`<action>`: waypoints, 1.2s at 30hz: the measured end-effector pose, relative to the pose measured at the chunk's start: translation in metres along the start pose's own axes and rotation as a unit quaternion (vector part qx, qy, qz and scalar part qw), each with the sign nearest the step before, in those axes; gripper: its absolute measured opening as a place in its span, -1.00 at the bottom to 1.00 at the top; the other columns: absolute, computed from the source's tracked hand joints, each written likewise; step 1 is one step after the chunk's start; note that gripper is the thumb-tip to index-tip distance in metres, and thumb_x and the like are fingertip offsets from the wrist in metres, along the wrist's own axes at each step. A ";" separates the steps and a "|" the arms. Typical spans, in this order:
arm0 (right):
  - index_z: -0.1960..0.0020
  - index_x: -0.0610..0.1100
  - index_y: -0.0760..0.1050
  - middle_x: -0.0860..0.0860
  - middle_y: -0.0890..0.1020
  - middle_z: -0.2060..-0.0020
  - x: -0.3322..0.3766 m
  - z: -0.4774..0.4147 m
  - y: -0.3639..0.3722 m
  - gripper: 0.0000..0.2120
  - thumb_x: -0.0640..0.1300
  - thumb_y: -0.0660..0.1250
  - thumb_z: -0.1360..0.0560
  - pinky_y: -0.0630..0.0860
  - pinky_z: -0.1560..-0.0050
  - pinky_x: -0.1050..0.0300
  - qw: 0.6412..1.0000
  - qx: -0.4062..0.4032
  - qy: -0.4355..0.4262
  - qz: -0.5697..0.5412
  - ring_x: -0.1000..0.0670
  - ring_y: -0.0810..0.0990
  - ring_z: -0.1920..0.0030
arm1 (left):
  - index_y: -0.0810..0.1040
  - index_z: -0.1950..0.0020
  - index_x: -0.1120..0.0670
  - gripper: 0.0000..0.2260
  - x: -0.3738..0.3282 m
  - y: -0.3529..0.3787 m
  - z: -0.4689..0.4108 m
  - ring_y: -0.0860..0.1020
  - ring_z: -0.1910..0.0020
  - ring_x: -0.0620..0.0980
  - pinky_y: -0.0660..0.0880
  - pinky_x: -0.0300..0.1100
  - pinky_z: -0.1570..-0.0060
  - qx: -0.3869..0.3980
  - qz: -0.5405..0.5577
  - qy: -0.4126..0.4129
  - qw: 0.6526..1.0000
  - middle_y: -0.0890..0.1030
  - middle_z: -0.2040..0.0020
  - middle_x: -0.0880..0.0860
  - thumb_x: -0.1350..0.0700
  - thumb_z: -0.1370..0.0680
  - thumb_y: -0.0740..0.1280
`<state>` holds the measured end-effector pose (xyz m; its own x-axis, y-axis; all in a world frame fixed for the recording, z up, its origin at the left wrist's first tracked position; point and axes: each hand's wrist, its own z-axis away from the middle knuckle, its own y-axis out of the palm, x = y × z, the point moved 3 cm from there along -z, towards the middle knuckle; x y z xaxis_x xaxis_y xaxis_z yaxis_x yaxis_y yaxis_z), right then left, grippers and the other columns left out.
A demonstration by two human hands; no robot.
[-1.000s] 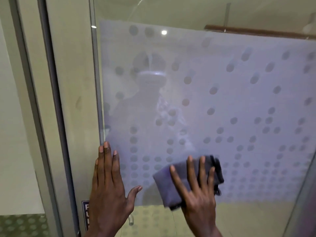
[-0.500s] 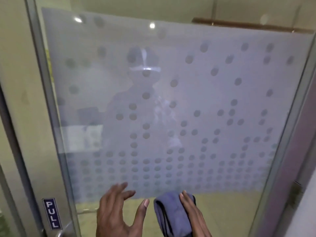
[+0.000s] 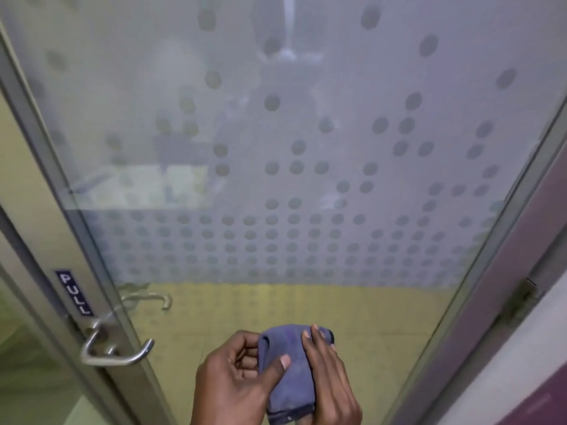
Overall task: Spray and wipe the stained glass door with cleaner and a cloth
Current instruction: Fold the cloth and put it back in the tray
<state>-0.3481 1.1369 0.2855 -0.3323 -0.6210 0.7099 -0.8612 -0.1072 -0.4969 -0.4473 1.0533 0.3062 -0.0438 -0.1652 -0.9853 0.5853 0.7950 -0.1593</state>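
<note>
Holding a folded blue cloth (image 3: 287, 371) between them, both hands sit low before the glass door (image 3: 306, 179), near its bottom edge in view. The left hand (image 3: 236, 381) has its fingers curled loosely and its thumb pressed on the cloth's front. The right hand (image 3: 329, 378) lies with fingers stretched along the cloth's right side, tips at its top fold. A frosted band of dots covers the glass. At the door's left edge sit a handle (image 3: 113, 348) and a PULL sign (image 3: 74, 292).
</note>
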 end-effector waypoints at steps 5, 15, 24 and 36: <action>-0.67 0.00 0.29 0.10 0.31 -0.67 -0.075 0.033 0.021 -0.09 0.00 0.55 -0.38 0.61 -0.32 0.17 0.980 0.191 -0.045 0.015 0.09 0.46 -0.55 | 0.72 0.09 -0.26 -0.68 0.009 -0.025 0.008 0.63 0.34 -0.17 0.60 -0.28 0.23 -0.051 -0.100 0.051 0.992 0.75 0.27 -0.12 0.15 -0.41 0.69; -0.52 -0.15 0.47 -0.17 0.77 -0.25 -0.053 0.075 0.111 -0.24 -0.27 0.57 -0.34 0.58 -0.38 -0.15 0.738 0.339 0.344 -0.472 -0.17 0.73 -0.32 | 0.77 0.03 -0.14 -0.79 0.023 -0.134 0.051 0.66 0.30 -0.20 0.60 -0.30 0.22 -0.132 -0.046 0.051 0.989 0.79 0.19 -0.09 0.17 -0.49 0.65; -0.43 -0.32 0.58 -0.32 0.70 -0.30 0.072 0.164 0.172 -0.39 -0.34 0.55 -0.38 0.69 -0.27 -0.09 0.642 0.507 0.295 -0.493 -0.30 0.71 -0.31 | 0.77 0.02 -0.04 -0.86 0.068 -0.290 0.160 0.77 0.16 0.00 0.66 -0.19 0.19 -0.305 -0.020 -0.007 0.952 0.81 0.11 -0.02 0.21 -0.56 0.60; -0.20 -0.14 0.73 -0.19 0.80 -0.14 0.218 0.357 0.223 -0.62 -0.17 0.64 -0.40 0.71 0.09 0.08 0.623 0.692 0.172 -0.321 -0.12 0.80 -0.06 | 0.78 -0.07 -0.06 -0.84 0.188 -0.463 0.391 0.76 0.15 -0.21 0.72 -0.17 0.06 -0.524 -0.064 -0.158 0.835 0.81 0.14 -0.14 0.08 -0.52 0.65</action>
<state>-0.4754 0.7002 0.1513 -0.3583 0.0734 0.9307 0.2185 -0.9626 0.1600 -0.4101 0.4256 0.2191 0.2602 -0.3029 -0.9168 -0.4439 0.8057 -0.3921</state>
